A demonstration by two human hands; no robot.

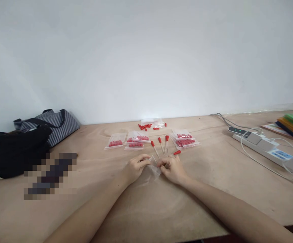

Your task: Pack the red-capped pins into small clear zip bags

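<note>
A clear plastic bag (153,171) is held low over the table, its upper edge standing up. My left hand (135,167) pinches its left side between thumb and fingers. On the right side of the bag, my right hand (173,169) is closed with the fingertips together; whether they also hold something small is hidden. Just beyond the hands lie several droppers (167,139) with red rubber bulbs and pale, thin stems. One red-bulbed dropper (177,152) lies right behind my right hand, its stem partly hidden.
Clear zip bags with red bulbs lie at left (115,142), centre (136,140) and right (185,141). Behind them are loose red bulbs (143,127) and clear bags (151,120). A power strip (275,152) with cables is at right, a black bag (17,148) and striped bag (62,126) at left.
</note>
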